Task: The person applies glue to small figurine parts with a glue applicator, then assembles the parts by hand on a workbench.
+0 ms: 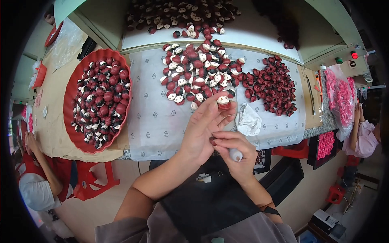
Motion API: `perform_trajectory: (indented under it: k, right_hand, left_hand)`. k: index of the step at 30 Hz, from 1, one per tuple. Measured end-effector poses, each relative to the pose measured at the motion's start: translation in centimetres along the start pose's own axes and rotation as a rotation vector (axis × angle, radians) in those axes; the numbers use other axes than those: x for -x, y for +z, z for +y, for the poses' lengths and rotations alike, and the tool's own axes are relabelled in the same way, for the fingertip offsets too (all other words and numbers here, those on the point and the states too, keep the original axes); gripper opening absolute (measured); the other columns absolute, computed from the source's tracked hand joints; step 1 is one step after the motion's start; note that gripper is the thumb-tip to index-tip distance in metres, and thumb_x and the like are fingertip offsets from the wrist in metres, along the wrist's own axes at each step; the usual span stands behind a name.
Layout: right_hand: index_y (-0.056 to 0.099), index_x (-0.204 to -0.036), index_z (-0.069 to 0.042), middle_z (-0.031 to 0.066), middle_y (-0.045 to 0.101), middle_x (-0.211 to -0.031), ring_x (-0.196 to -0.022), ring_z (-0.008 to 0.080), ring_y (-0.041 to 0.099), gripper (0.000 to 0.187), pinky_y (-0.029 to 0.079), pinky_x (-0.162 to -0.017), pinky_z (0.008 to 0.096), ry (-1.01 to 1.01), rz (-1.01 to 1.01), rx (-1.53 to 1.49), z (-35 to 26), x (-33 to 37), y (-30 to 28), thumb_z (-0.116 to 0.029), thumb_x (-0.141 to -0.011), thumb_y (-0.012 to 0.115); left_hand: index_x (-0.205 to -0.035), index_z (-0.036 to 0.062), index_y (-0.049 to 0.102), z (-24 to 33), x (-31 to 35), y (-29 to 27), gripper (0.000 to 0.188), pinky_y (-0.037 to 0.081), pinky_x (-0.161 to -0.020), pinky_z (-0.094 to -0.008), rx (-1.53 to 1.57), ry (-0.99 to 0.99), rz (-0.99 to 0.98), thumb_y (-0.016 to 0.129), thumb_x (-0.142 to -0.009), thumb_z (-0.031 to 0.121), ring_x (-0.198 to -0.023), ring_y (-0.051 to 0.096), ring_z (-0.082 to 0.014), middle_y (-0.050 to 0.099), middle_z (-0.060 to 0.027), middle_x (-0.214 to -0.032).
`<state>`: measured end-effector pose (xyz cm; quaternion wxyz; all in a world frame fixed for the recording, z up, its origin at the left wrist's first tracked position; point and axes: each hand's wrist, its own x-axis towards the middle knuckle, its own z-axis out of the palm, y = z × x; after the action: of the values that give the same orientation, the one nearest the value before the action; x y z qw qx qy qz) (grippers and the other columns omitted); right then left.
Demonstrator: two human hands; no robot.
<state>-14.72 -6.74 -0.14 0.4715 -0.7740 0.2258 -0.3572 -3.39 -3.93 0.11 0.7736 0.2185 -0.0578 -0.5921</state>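
The left hand [201, 128] is raised over the counter's near edge, forearm slanting in from the lower left, palm turned inward; its grip is narrow, the fingertips pinching a red-and-white ball [223, 106] upright, in front of the ball pile [198, 71]. The right hand [240, 146] sits lower, just beside the left palm, its grip curled around a small white bottle [236, 154]; its fingertips pinch a small dark piece [212, 140].

Toward the counter's left end, a red scalloped bowl [68, 107] reaches close to the near edge. Between it and the left hand, the patterned sheet [148, 121] lies bare. Crumpled white paper [248, 120] crowds the right hand; beyond it, a red petal pile [273, 87] fills the sheet's far right, leaving a bare strip along the near edge.
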Motion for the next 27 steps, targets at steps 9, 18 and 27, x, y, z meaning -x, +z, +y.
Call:
perform_trajectory:
  k: [9,18,27]
  right_hand:
    - [0.059,-0.077,0.0,0.0114,0.06,-0.082,-0.067,0.0205,0.056,0.019,0.042,-0.06,0.0261,-0.184,0.245,0.062,-1.9,-3.0,-3.6,0.005,-0.06,0.064]
    - [0.06,-0.078,-0.002,0.0104,0.061,-0.081,-0.066,0.0187,0.056,0.021,0.041,-0.058,0.0243,-0.24,0.162,0.128,-1.2,-3.7,-3.6,0.005,-0.059,0.065]
    - [0.06,-0.083,-0.002,0.0106,0.059,-0.085,-0.068,0.0196,0.056,0.028,0.044,-0.057,0.0251,-0.247,0.187,0.212,-0.9,-3.1,-3.1,0.003,-0.057,0.068]
  left_hand:
    - [-0.109,0.0006,0.047,-0.1,0.8,0.2,0.031,0.039,-0.081,-0.0276,0.004,-0.115,-0.074,0.047,-0.083,0.019,-0.089,0.052,-0.0146,0.055,-0.0095,-0.094]
    - [-0.107,0.0001,0.049,-0.4,1.1,1.0,0.029,0.041,-0.078,-0.0257,-0.067,-0.154,-0.085,0.047,-0.084,0.018,-0.087,0.052,-0.0116,0.055,-0.007,-0.095]
    - [-0.102,-0.0003,0.052,-1.0,1.3,0.8,0.025,0.041,-0.077,-0.0259,-0.054,-0.133,-0.033,0.047,-0.084,0.017,-0.084,0.053,-0.0114,0.056,-0.0066,-0.092]
